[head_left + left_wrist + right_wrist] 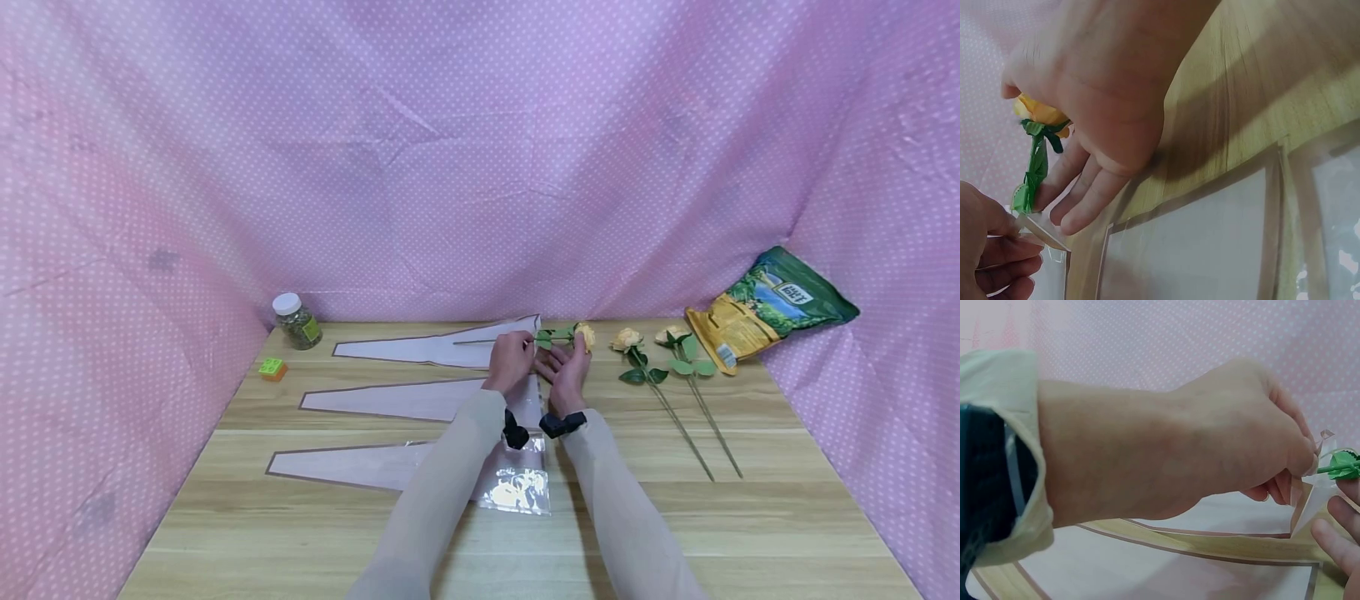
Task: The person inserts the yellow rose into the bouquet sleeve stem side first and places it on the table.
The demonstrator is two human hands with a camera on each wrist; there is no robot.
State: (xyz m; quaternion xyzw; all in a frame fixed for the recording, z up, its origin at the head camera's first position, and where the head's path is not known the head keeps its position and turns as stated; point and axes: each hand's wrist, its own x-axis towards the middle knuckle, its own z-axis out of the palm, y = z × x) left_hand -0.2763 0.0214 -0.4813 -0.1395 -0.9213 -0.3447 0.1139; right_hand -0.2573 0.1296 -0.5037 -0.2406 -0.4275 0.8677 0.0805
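A pale-yellow artificial rose (585, 336) lies along the farthest clear flower sleeve (397, 347), its stem running leftward inside. My left hand (512, 360) pinches the sleeve's open edge (1044, 234), close round the green stem. On the blossom side, my right hand (566, 375) holds the rose, thumb at its head and the other fingers fairly straight beneath the leaves. In the right wrist view, green leaves (1344, 464) stick out of the sleeve mouth beside the left hand (1229, 431); the blossom is outside that view.
Two more flat sleeves, a middle one (390, 402) and a near one (345, 467), lie under or beside my forearms. Two roses (667, 400) rest at right, near a green-yellow bag (780, 304). A white-lidded jar (298, 323) and toy block (272, 369) stand at left.
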